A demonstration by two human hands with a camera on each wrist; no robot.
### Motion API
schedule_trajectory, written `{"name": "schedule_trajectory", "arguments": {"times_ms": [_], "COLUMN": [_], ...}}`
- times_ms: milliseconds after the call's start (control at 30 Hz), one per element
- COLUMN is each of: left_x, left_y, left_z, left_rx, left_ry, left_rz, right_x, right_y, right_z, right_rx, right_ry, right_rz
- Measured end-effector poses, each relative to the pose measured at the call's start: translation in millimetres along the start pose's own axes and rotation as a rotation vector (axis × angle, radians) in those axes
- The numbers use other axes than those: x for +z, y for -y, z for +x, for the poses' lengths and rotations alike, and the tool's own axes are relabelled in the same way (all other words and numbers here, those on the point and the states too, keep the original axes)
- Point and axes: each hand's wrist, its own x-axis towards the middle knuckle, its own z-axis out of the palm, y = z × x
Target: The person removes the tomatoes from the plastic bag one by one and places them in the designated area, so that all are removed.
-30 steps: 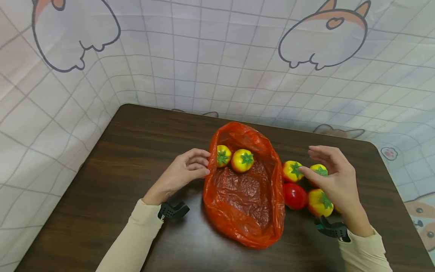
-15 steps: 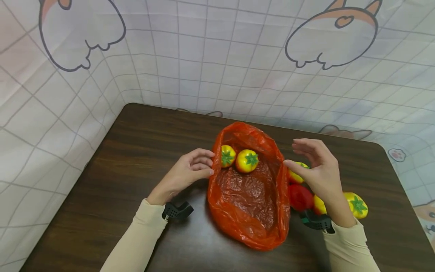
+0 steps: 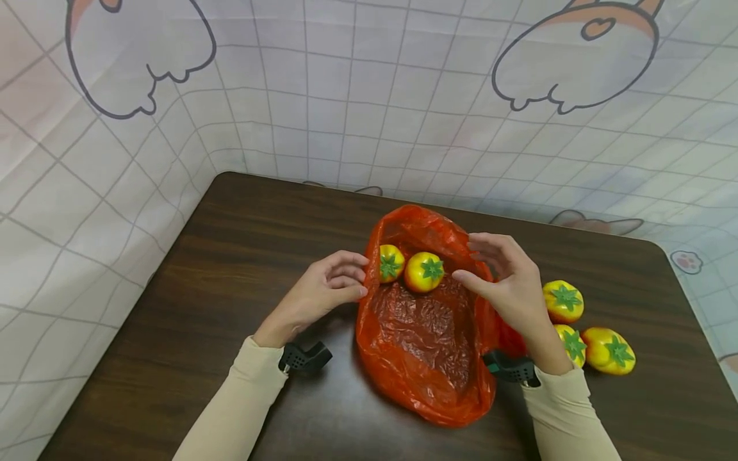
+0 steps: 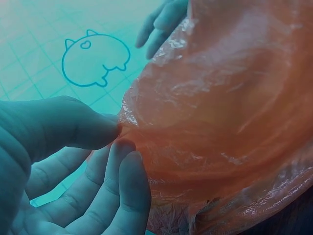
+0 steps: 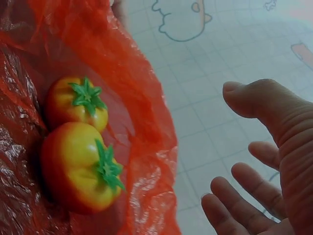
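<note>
A red plastic bag (image 3: 423, 390) stands with its mouth open on the table. Inside lie two yellow-and-red toy fruits (image 3: 425, 272) with green star-shaped leaf caps, side by side near the back left. My left hand (image 3: 319, 291) pinches the left edge of the bag between thumb and fingers, as the left wrist view shows close up. Over the bag's right rim hovers my right hand (image 3: 510, 282), thumb and fingers spread apart and holding nothing. In the right wrist view, the fruits (image 5: 80, 169) sit left of the spread fingers (image 5: 230, 203).
Right of the bag lie more of the same toy fruits (image 3: 608, 351), loose on the dark wooden table (image 3: 259, 224). A red one (image 3: 510, 339) is partly hidden by my right wrist. A white gridded cloth (image 3: 369, 96) hangs behind the table.
My right hand has moved left from above the loose fruits to over the bag's right rim, uncovering fruits behind it. My left hand keeps its place at the bag's left edge.
</note>
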Motion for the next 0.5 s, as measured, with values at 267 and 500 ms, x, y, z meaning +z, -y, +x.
{"name": "schedule_trajectory", "arguments": {"times_ms": [267,500], "left_x": [-0.2,0.1], "left_y": [-0.5,0.1], "left_z": [-0.5,-0.6], "left_rx": [-0.009,-0.012], "left_ry": [0.001,0.001], "left_rz": [0.004,0.007], "right_x": [12.3,19.8], "right_y": [-8.1,-12.6], "right_z": [6.2,9.7], "right_rx": [0.047,0.074], "right_ry": [0.02,0.053], "right_rz": [0.002,-0.042]}}
